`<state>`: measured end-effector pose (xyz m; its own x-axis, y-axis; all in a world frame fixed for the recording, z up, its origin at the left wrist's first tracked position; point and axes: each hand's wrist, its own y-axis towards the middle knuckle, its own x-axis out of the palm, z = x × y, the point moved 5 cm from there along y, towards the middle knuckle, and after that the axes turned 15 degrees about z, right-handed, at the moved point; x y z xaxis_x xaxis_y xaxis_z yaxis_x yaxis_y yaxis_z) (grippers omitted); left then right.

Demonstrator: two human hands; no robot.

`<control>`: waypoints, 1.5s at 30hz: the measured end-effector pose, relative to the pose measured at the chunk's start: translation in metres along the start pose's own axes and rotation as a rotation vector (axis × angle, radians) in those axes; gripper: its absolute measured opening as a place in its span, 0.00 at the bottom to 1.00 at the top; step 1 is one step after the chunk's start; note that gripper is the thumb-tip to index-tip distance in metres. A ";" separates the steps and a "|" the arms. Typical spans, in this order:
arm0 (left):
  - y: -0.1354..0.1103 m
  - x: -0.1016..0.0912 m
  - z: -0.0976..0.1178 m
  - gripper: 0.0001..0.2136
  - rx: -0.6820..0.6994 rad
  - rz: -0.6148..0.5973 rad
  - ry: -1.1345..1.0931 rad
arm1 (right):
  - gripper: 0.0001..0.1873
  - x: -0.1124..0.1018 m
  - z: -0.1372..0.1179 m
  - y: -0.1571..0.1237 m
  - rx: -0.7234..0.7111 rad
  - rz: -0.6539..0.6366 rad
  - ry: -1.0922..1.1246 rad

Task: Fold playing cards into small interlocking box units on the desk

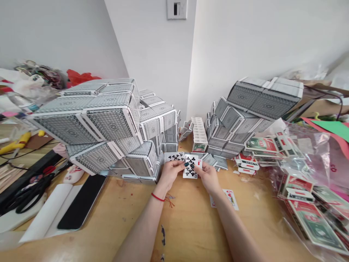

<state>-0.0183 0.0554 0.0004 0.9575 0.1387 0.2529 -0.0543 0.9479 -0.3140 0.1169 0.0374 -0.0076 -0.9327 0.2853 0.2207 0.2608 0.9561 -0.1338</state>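
Both of my hands meet over the wooden table (191,225) and pinch a small fan of playing cards (190,165), black clubs face up. My left hand (170,173), with a red thread at the wrist, grips the cards' left side. Their right side is gripped by my right hand (208,174). A single red face card (230,198) lies on the table beside my right forearm. Just behind the hands rise two big stacks built from folded grey-backed cards, one on the left (109,123) and one on the right (245,109).
Card boxes in red and green (261,145) and plastic bags of more boxes (313,203) crowd the right side. A dark phone on white paper (81,203), black scissors (29,193) and assorted clutter lie at the left. A wall corner stands behind.
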 end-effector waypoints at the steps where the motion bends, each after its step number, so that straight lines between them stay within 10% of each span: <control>1: 0.001 0.000 0.000 0.14 0.003 0.008 -0.001 | 0.16 0.000 0.000 0.000 0.005 -0.005 -0.003; 17: 0.004 -0.003 -0.003 0.10 0.036 0.110 0.063 | 0.19 0.002 0.001 -0.001 -0.007 -0.014 -0.034; 31: -0.017 0.005 0.010 0.10 0.589 0.273 0.514 | 0.19 0.007 0.001 -0.003 -0.034 -0.042 -0.120; 45: -0.013 0.000 0.015 0.20 0.637 0.321 0.599 | 0.17 0.010 0.000 -0.005 -0.003 -0.061 -0.077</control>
<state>-0.0213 0.0473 0.0184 0.8464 0.4186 -0.3292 -0.3175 0.8930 0.3190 0.1063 0.0359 -0.0044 -0.9632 0.2209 0.1529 0.2040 0.9717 -0.1193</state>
